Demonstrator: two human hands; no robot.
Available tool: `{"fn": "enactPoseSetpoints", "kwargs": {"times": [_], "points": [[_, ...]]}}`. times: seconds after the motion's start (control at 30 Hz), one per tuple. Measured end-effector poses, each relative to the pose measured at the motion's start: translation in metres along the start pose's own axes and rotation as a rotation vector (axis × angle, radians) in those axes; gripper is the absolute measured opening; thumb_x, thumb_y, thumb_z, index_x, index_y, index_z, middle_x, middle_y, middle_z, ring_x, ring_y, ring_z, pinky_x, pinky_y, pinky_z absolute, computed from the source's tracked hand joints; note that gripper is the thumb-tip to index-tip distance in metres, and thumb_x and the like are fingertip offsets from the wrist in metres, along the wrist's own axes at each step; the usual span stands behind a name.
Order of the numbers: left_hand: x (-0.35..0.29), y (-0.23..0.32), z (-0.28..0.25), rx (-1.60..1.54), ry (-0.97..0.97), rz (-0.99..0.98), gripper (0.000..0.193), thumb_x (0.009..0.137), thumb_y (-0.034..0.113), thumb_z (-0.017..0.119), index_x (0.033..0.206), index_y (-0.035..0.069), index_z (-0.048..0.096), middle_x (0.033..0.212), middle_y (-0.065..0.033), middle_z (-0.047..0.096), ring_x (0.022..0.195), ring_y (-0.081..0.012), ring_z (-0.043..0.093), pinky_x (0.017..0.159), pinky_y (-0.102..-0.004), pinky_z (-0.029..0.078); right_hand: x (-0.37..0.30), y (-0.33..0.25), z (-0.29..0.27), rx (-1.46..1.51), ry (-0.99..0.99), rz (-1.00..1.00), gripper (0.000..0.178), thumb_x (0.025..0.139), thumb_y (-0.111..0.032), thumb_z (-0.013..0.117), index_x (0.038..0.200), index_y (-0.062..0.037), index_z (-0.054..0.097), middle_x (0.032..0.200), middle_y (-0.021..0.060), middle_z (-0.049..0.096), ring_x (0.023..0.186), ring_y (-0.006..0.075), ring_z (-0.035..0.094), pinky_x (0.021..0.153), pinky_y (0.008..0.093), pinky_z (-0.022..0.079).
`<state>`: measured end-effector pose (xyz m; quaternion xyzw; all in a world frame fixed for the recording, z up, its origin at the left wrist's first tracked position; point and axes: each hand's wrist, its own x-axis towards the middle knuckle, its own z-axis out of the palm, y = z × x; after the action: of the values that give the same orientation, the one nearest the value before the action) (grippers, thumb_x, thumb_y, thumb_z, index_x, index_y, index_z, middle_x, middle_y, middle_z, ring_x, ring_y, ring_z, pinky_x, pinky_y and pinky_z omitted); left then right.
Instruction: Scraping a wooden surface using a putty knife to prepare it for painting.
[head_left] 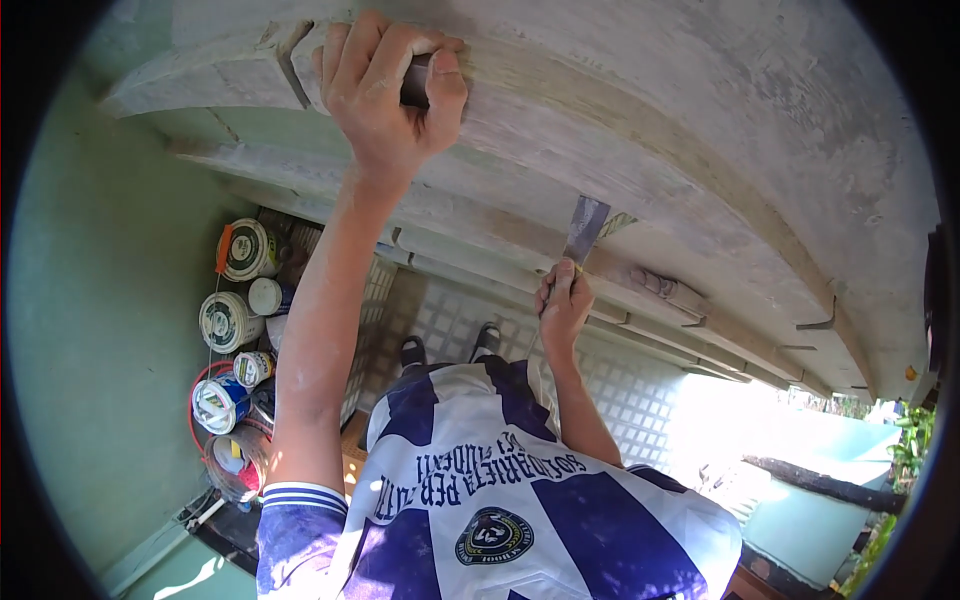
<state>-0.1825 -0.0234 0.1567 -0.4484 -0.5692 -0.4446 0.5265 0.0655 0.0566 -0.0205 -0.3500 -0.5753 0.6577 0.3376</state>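
Left hand (385, 115), top of frame left of centre, gripping dark block (415, 84) at pale beam (600, 125). Right hand (565, 305), mid-frame, closed round scraper (585, 228), blade up. Buckets (228, 322) clustered at left.

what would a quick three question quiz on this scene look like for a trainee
1. Which hand holds the scraper?
2. True or false: the left hand is empty.
3. On which side of the picture do the buckets stand: A) left, B) right, C) both?

Key:
1. The right hand.
2. False; it holds what looks like a dark block at the curved ledge.
3. A.
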Motion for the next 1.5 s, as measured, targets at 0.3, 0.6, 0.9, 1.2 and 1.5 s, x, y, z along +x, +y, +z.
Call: {"fn": "enactPoseSetpoints", "kwargs": {"times": [0.3, 0.6, 0.9, 1.2, 1.5], "points": [[0.000, -0.002, 0.007, -0.029, 0.061, -0.019, 0.012, 0.079, 0.029, 0.063, 0.073, 0.019, 0.067, 0.070, 0.0007, 0.050, 0.068, -0.0220, 0.046, 0.067, -0.0355, 0.032, 0.001, -0.006, 0.016, 0.126, 0.072, -0.090, 0.033, 0.105, -0.023, 0.050, 0.077, -0.0052, 0.050, 0.062, -0.0014, 0.047, 0.047, 0.0047, 0.039, 0.040, 0.0230, 0.031], [0.002, -0.001, 0.005, -0.035, 0.044, -0.033, 0.014, 0.081, 0.029, 0.061, 0.073, 0.019, 0.067, 0.070, 0.0019, 0.053, 0.068, -0.0209, 0.046, 0.067, -0.0351, 0.032, -0.002, 0.012, 0.017, 0.077, 0.118, -0.063, 0.042, 0.105, -0.037, 0.048, 0.079, -0.0038, 0.049, 0.061, 0.0012, 0.045, 0.046, 0.0078, 0.040, 0.040, 0.0240, 0.031], [0.003, -0.002, 0.005, -0.033, 0.049, -0.021, 0.015, 0.083, 0.030, 0.060, 0.074, 0.019, 0.067, 0.071, 0.0019, 0.053, 0.069, -0.0207, 0.046, 0.069, -0.0344, 0.032, 0.001, -0.006, 0.022, 0.073, 0.114, -0.113, 0.042, 0.105, -0.035, 0.048, 0.079, -0.0038, 0.049, 0.064, 0.0016, 0.047, 0.048, 0.0075, 0.041, 0.039, 0.0244, 0.032], [0.002, 0.000, 0.006, -0.037, 0.055, -0.028, 0.014, 0.082, 0.030, 0.060, 0.074, 0.020, 0.066, 0.071, 0.0018, 0.051, 0.069, -0.0213, 0.046, 0.067, -0.0350, 0.030, -0.008, 0.003, 0.021, 0.047, 0.135, 0.003, 0.040, 0.106, -0.034, 0.047, 0.078, -0.0052, 0.049, 0.062, 0.0005, 0.045, 0.047, 0.0062, 0.040, 0.038, 0.0234, 0.030], [-0.003, -0.004, 0.009, -0.024, 0.063, -0.036, 0.013, 0.080, 0.029, 0.062, 0.073, 0.019, 0.065, 0.071, 0.0017, 0.051, 0.069, -0.0214, 0.046, 0.066, -0.0356, 0.030, -0.010, 0.001, 0.014, -0.005, 0.135, 0.003, 0.043, 0.105, -0.037, 0.048, 0.077, -0.0051, 0.049, 0.060, -0.0001, 0.044, 0.044, 0.0067, 0.038, 0.037, 0.0241, 0.030]]}}
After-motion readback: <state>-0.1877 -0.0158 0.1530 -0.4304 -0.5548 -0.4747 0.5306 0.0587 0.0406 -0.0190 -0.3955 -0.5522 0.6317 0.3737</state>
